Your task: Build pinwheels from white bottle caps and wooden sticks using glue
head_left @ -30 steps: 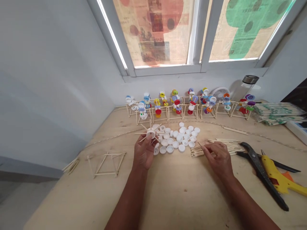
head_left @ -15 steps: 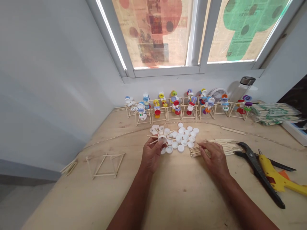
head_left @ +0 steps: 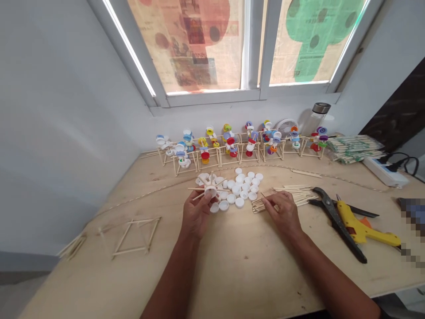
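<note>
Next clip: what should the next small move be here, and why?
Probably the right hand should carry the wooden stick it seems to pinch over to the white bottle cap in the left hand. That cap already bristles with sticks, and the left hand holds it up off the table.

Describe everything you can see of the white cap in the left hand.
A round white plastic bottle cap, with thin pale wooden sticks radiating from it like spokes. The left hand pinches it on edge, in front of a cluster of loose white caps. How the sticks attach is hidden.
</note>
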Action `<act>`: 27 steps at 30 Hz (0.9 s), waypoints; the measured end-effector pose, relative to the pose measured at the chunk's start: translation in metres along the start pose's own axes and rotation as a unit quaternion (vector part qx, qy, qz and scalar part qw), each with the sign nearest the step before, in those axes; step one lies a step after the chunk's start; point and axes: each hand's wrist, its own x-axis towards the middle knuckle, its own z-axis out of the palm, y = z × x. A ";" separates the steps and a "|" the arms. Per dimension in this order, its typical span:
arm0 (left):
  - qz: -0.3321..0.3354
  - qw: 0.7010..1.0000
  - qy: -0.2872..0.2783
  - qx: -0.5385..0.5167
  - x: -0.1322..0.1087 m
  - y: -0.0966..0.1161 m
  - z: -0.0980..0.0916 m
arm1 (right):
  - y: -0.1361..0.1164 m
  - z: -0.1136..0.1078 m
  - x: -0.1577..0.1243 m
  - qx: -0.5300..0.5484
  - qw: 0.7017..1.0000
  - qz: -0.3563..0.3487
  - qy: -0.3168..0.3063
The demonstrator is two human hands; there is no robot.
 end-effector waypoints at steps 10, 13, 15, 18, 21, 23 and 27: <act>0.010 1.000 0.006 0.004 0.001 0.002 -0.001 | -0.001 0.000 -0.001 0.018 1.000 0.015 -0.019; 0.006 1.000 0.005 0.003 0.001 0.001 -0.001 | -0.001 0.001 -0.001 0.020 1.000 0.017 -0.012; 0.001 1.000 0.001 0.006 0.001 0.001 -0.002 | -0.001 0.001 -0.001 0.019 1.000 0.015 -0.008; 0.001 1.000 -0.003 0.003 0.001 0.001 -0.002 | -0.001 0.001 -0.002 0.015 1.000 0.010 -0.006; 0.010 1.000 0.010 -0.008 0.002 0.003 -0.003 | 0.000 0.002 -0.003 0.013 1.000 0.008 -0.004; 0.017 0.999 0.024 -0.013 0.003 0.005 -0.004 | 0.001 0.003 -0.003 0.012 1.000 0.002 0.003; 0.023 0.999 0.034 -0.019 0.005 0.007 -0.005 | 0.004 0.006 -0.005 0.007 1.000 -0.013 0.016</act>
